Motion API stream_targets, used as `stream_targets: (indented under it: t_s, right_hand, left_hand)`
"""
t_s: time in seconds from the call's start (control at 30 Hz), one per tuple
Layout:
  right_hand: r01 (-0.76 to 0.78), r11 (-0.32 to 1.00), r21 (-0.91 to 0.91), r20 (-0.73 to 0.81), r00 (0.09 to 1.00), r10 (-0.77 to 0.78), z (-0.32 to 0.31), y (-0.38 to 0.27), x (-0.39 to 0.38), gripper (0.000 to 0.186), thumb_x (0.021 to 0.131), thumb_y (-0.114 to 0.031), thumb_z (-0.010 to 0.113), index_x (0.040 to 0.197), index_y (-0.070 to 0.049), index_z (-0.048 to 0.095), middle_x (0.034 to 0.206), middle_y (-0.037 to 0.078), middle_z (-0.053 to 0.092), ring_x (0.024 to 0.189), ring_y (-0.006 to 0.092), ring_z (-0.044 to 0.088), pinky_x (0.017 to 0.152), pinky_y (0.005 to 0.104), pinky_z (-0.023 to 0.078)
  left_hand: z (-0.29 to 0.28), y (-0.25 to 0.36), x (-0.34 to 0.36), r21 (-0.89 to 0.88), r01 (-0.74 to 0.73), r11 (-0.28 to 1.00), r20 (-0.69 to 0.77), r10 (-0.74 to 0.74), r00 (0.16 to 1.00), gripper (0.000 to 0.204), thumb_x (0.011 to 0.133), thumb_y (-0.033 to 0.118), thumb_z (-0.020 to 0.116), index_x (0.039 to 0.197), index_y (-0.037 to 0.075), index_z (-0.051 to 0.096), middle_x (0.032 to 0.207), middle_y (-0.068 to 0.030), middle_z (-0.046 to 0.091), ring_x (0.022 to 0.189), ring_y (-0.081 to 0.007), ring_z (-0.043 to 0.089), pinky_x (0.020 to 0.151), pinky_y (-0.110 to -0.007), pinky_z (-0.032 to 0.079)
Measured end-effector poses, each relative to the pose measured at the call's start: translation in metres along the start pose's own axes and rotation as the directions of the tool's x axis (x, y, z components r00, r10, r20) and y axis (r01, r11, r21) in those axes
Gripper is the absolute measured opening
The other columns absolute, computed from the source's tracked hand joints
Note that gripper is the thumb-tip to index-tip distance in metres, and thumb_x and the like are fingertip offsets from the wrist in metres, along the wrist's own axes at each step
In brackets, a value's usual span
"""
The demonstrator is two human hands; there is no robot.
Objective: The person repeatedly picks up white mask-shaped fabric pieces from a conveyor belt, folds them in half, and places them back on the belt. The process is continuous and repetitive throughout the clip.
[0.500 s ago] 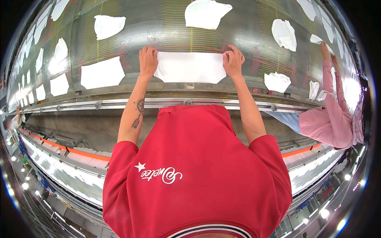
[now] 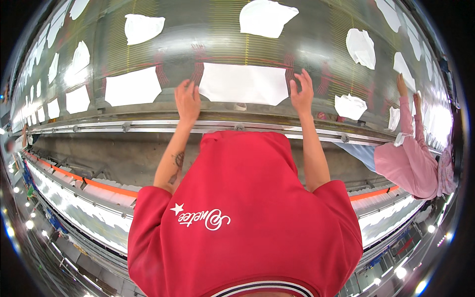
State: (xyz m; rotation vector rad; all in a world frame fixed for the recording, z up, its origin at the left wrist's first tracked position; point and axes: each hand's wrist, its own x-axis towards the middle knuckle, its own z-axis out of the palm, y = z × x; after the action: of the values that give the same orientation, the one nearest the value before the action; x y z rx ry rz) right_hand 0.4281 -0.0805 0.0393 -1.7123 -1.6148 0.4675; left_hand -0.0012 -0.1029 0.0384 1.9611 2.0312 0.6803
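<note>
White panel [image 2: 244, 84] lying flat on dark table's [image 2: 193, 27] near side, between hands. Left hand [image 2: 188, 103] drawing back from far left corner, fingers loosely parted. Right hand [image 2: 302, 93] leaving far right corner too (I'm seeing slim gap), thumb and fingers standing apart.

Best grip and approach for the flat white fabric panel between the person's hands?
Probably the two far corners of the white fabric panel, pinched from its left and right ends: it lies spread flat, its far edge nearly straight, and the bare left hand and right hand flank those ends.
</note>
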Motion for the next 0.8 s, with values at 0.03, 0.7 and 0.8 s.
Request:
stream_targets:
  t_s: [0.03, 0.7, 0.8]
  right_hand:
    - [0.005, 1.0, -0.021, -0.026, 1.0, -0.006, -0.004, -0.003, -0.01, 0.028, 0.098, -0.016, 0.073, 0.123, -0.004, 0.072, 0.149, 0.023, 0.059, 0.134, 0.0415, 0.059, 0.11, 0.0478, 0.049]
    - [-0.094, 0.984, -0.151, -0.084, 0.993, 0.082, 0.005, -0.022, -0.114, 0.032, 0.094, -0.015, 0.074, 0.125, -0.007, 0.071, 0.155, 0.018, 0.054, 0.131, 0.038, 0.059, 0.109, 0.0494, 0.046]
    - [-0.086, 0.98, -0.177, -0.116, 0.991, 0.066, 0.007, -0.023, -0.113, 0.031, 0.094, -0.016, 0.074, 0.124, -0.007, 0.071, 0.154, 0.017, 0.055, 0.129, 0.0374, 0.06, 0.108, 0.0494, 0.047]
  left_hand:
    - [0.001, 0.006, -0.018, 0.043, -0.02, 0.999, 0.002, 0.02, 1.0, 0.03, 0.099, 0.017, 0.071, 0.122, -0.001, 0.075, 0.141, -0.0197, 0.063, 0.126, -0.0419, 0.058, 0.108, -0.051, 0.047]
    - [0.033, 0.018, -0.026, 0.018, 0.146, 0.989, -0.116, -0.143, 0.983, 0.015, 0.098, 0.013, 0.066, 0.103, 0.0, 0.072, 0.135, -0.0205, 0.063, 0.128, -0.0413, 0.054, 0.11, -0.052, 0.041]
    - [0.031, 0.014, -0.024, 0.005, 0.126, 0.992, -0.118, -0.124, 0.985, 0.011, 0.098, 0.009, 0.064, 0.102, 0.0, 0.068, 0.133, -0.0222, 0.061, 0.129, -0.0416, 0.052, 0.11, -0.054, 0.039]
